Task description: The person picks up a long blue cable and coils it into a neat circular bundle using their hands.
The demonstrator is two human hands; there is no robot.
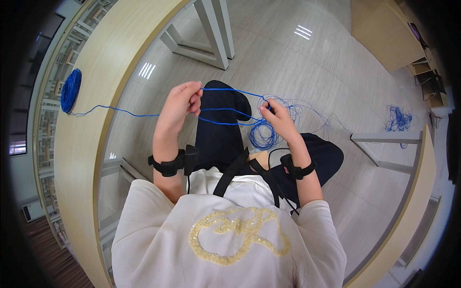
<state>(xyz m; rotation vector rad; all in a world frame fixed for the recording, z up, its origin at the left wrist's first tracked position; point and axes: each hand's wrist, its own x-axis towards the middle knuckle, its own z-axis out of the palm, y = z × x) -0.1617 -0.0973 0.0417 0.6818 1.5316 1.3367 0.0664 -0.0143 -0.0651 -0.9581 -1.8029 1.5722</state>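
Blue cord (225,89) runs in several strands between my two hands, above my lap. My left hand (181,102) is closed on the cord, its thumb and fingertips pinched together. To the right, my right hand (277,115) pinches the other end of the strands. A loose coil of the same cord (263,136) hangs just below my right hand. From my left hand a single strand (127,113) leads left to a wound blue bundle (71,91) lying on the wooden table.
The pale wooden table (77,153) curves along my left side, with grey metal legs (211,33) beneath it. A tangle of blue cord (398,119) lies on the tiled floor (283,53) at right, near another table (408,216). Thin loops trail across the floor.
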